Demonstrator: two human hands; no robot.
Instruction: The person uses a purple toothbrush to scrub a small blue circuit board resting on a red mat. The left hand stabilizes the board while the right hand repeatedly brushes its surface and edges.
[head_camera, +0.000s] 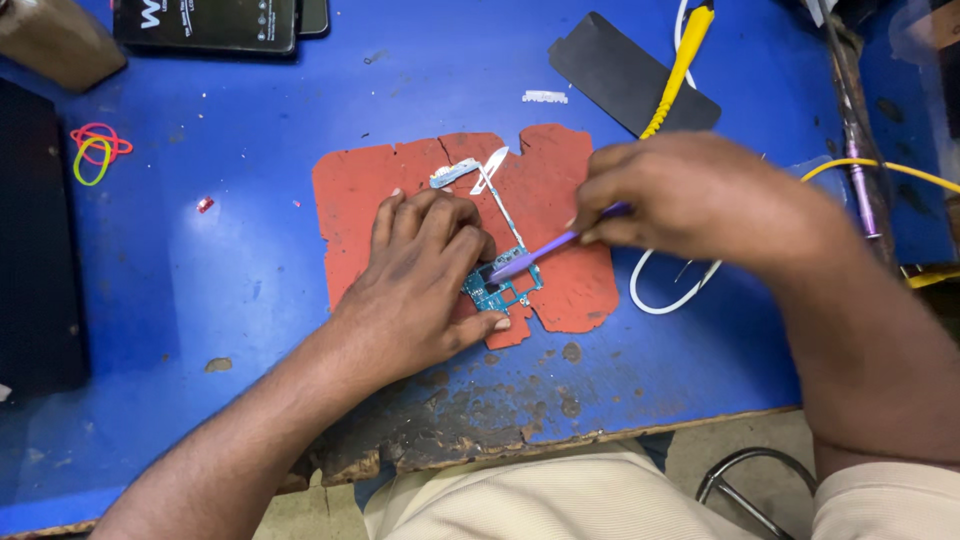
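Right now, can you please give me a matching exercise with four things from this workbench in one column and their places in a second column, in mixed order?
Things:
1. circuit board
2. purple tool
3. rubber bands
4. yellow-handled tool

Places:
A. at the far left of the blue table, apart from the red mat
B. held in the right hand, tip on the board
C. on the red mat, under the fingers of the left hand
D. at the top, lying across a dark pad

Pairs: 1-C, 2-B, 3-A, 4-D
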